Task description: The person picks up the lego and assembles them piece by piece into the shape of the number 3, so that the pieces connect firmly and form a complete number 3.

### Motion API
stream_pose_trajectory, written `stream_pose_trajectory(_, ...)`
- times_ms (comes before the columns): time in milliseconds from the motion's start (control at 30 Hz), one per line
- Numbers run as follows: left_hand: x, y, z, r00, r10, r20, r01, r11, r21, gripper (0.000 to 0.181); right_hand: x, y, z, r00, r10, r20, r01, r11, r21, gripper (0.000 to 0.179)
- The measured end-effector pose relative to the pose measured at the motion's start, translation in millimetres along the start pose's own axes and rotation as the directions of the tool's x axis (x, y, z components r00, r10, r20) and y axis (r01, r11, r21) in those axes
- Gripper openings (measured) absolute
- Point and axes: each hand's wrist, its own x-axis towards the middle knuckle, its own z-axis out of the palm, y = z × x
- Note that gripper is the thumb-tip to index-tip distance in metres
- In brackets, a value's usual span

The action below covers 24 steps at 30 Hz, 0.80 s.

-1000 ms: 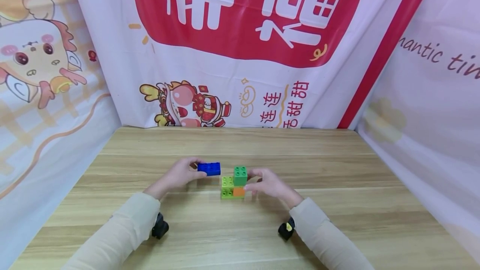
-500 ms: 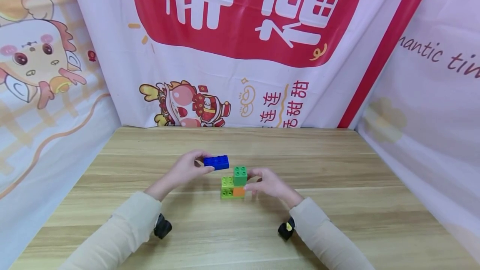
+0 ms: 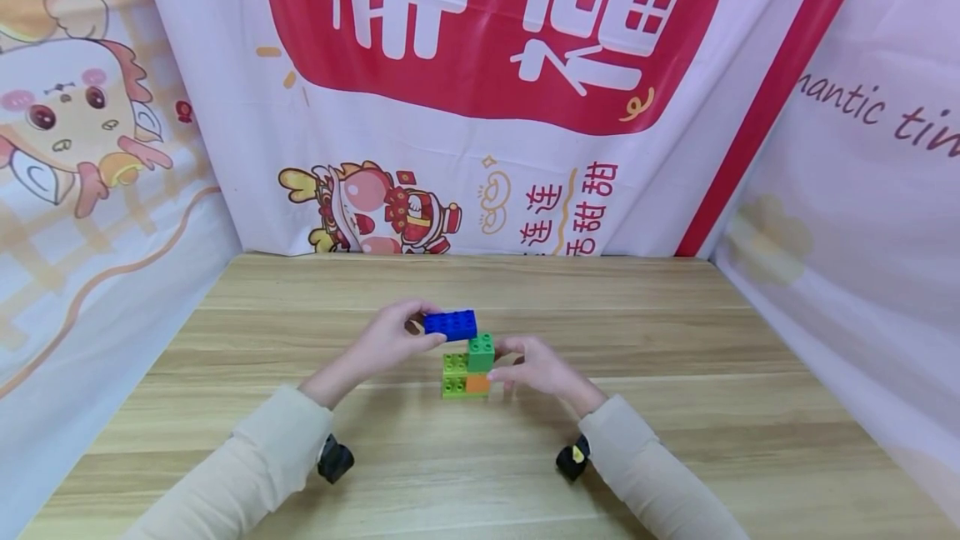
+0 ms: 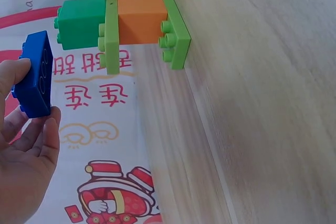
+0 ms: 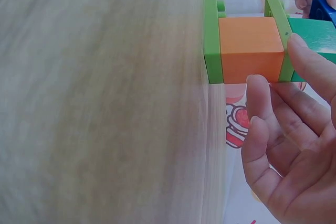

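Observation:
My left hand [image 3: 392, 335] pinches a blue toy building brick [image 3: 452, 325] between thumb and fingers, level with the top of a small brick stack. In the left wrist view the brick [image 4: 35, 77] is tilted, its hollow underside facing the stack. The stack has a lime plate at the bottom, an orange brick [image 5: 251, 51], another lime plate [image 4: 112, 35] and a green brick [image 3: 482, 354] on top. My right hand [image 3: 542, 365] steadies the stack from the right, thumb at the upper lime plate and fingers curled behind it.
The stack stands on a wood-grain table [image 3: 420, 473]. A printed white and red cloth [image 3: 480, 132] hangs at the table's back edge, with further printed cloths at left and right. Each wrist wears a black camera [image 3: 573, 458].
My left hand has carried the blue brick rightward and slightly away, from left of the stack to over its top. My right hand and the stack have stayed still.

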Motion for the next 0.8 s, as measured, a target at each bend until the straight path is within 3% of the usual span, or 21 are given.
stream_pose_trajectory(333,-1.7,4.6,8.2,0.999,0.046,0.007,-0.046,0.999,0.018,0.035,14.9,33.6,0.9,1.0,0.001,-0.006,-0.001,1.0,0.003,0.036)
stream_pose_trajectory(600,0.9,3.9,14.5,0.996,0.089,0.025,-0.09,0.995,0.046,0.035,16.1,36.3,-1.1,1.0,-0.006,0.007,0.006,1.0,0.003,0.037)
stream_pose_trajectory(800,0.7,8.1,16.0,0.996,0.078,0.036,-0.08,0.995,0.065,0.035,17.1,36.2,-0.5,1.0,-0.017,0.003,0.017,1.0,-0.008,0.033)
